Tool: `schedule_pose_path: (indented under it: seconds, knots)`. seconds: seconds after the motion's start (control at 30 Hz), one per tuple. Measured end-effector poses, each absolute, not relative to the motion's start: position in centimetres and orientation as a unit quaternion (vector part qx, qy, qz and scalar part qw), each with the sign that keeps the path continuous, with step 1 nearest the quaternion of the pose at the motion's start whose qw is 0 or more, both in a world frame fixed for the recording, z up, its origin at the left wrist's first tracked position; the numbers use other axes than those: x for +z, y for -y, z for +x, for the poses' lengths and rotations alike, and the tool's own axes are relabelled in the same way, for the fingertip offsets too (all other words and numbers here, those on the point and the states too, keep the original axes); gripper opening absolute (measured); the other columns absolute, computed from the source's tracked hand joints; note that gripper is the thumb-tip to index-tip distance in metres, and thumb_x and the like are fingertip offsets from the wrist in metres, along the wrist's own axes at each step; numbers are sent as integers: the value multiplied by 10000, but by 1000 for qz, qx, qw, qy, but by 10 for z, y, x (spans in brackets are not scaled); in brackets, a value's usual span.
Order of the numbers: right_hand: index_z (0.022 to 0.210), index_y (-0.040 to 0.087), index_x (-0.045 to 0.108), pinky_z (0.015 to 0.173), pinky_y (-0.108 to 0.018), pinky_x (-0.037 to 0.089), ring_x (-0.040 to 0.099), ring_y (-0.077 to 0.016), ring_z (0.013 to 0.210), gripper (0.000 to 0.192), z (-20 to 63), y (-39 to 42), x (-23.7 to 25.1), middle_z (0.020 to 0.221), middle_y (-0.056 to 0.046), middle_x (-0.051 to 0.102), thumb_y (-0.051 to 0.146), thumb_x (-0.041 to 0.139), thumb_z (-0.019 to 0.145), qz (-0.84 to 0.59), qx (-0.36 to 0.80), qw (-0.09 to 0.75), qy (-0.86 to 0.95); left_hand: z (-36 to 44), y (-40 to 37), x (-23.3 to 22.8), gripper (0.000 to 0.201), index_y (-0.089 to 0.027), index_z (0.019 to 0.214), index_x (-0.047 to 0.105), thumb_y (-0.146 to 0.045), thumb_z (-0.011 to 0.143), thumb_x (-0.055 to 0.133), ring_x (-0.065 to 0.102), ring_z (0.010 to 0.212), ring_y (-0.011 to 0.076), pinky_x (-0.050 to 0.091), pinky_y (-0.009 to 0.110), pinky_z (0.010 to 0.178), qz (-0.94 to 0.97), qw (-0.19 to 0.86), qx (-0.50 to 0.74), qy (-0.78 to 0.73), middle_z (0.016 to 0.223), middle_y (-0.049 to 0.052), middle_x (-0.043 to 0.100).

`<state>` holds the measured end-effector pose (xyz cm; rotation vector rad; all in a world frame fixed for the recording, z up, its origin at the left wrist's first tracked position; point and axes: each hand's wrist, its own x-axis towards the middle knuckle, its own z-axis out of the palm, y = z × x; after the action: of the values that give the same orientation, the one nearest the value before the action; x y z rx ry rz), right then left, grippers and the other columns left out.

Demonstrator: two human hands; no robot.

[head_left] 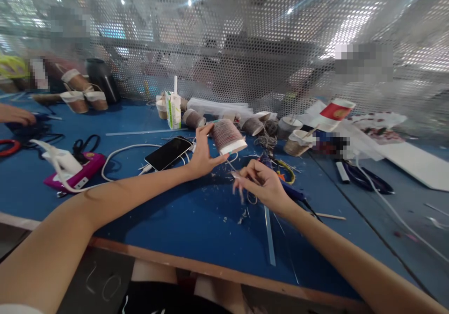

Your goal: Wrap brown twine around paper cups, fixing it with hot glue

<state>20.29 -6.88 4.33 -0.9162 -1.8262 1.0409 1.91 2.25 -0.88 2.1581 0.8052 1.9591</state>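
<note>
**Twine-Wrapped Cup Held Up Over a Cluttered Blue Workbench**

A blue table [182,220] is stretching across the frame, backed by a perforated metal screen [245,47] and littered with scraps and fibres. At the far edge a row of other wrapped cups [84,96] is standing, and a small green-and-white carton [173,109] is sitting upright near the middle. A pink device [82,170] with a white cable is lying at the left, near a dark smartphone [168,152] resting face up just beside the person's left wrist. The left hand [201,155] is gripping a paper cup wound with brownish twine [228,136], tilted on its side above the table, thumb and fingers closing on its end. The right hand [261,185] is hovering just below and to the right, fingers loosely curled; whether it is pinching a strand cannot be told through the blur. Another person's hand [14,114] is resting at the far left edge.
</note>
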Motion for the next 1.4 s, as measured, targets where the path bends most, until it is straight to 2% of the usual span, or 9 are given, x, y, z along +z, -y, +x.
schedule_pose_path:
  seconds: [0.1, 0.23, 0.43, 0.67, 0.83, 1.0, 1.17, 1.3, 1.4]
  knots:
    - [637, 241, 337, 536, -303, 491, 533, -100, 421, 463, 211, 67, 50, 503, 90, 498, 386, 756, 771, -362, 462, 449, 674, 20, -28, -14, 782, -284, 1395, 262, -495, 791, 711, 461, 1224, 308, 442, 536, 1070, 685, 79, 665, -287, 1277, 110, 372]
    - [665, 241, 358, 430, -270, 436, 436, -74, 342, 422, 226, 63, 66, 483, 103, 491, 359, 745, 784, -349, 491, 485, 633, 21, -34, -19, 759, -297, 1385, 262, -437, 798, 723, 475, 1227, 284, 464, 501, 1053, 657, 107, 672, -325, 1276, 98, 370]
    - [686, 260, 326, 323, -248, 293, 406, -84, 332, 445, 237, 65, 82, 501, 93, 484, 432, 726, 779, -354, 460, 503, 640, 21, -26, -10, 810, -271, 1342, 331, -231, 678, 793, 478, 1210, 306, 464, 548, 1064, 699, 68, 626, -341, 1245, 97, 410]
    - [664, 257, 338, 334, -256, 313, 451, -96, 356, 382, 238, 68, 84, 522, 68, 524, 352, 694, 768, -353, 473, 498, 635, 21, -18, -3, 840, -264, 1340, 357, -71, 611, 729, 495, 1197, 296, 494, 523, 1058, 742, 35, 595, -306, 1229, 94, 430]
    - [642, 252, 356, 344, -248, 322, 420, -91, 362, 353, 244, 56, 79, 506, 66, 500, 322, 692, 725, -362, 480, 513, 612, 17, -17, -2, 816, -280, 1361, 341, -178, 661, 749, 478, 1236, 300, 488, 525, 1065, 762, 86, 579, -278, 1261, 104, 426]
    - [601, 236, 408, 333, -239, 286, 379, -88, 340, 270, 252, 47, 76, 466, 54, 476, 229, 668, 675, -362, 509, 512, 590, 16, -17, -3, 720, -292, 1358, 383, -369, 732, 731, 456, 1269, 303, 472, 520, 1059, 758, 190, 583, -223, 1309, 109, 394]
    - [545, 215, 445, 337, -247, 279, 425, -104, 347, 218, 259, 41, 75, 461, 18, 495, 189, 642, 636, -381, 524, 481, 591, 17, -22, -8, 711, -309, 1337, 413, -547, 745, 726, 493, 1198, 268, 500, 458, 1007, 744, 297, 579, -151, 1300, 90, 401]
    - [551, 212, 468, 347, -261, 290, 463, -121, 366, 163, 264, 39, 75, 506, -4, 537, 238, 599, 644, -377, 531, 444, 616, 18, -24, -11, 713, -315, 1323, 425, -545, 731, 748, 503, 1177, 256, 499, 438, 988, 721, 331, 591, -144, 1295, 80, 406]
    - [556, 208, 488, 399, -276, 382, 522, -141, 431, 162, 265, 39, 73, 555, -23, 585, 260, 612, 646, -385, 507, 419, 647, 18, -25, -12, 711, -322, 1319, 419, -525, 728, 757, 505, 1176, 254, 502, 432, 974, 702, 348, 603, -151, 1299, 77, 409]
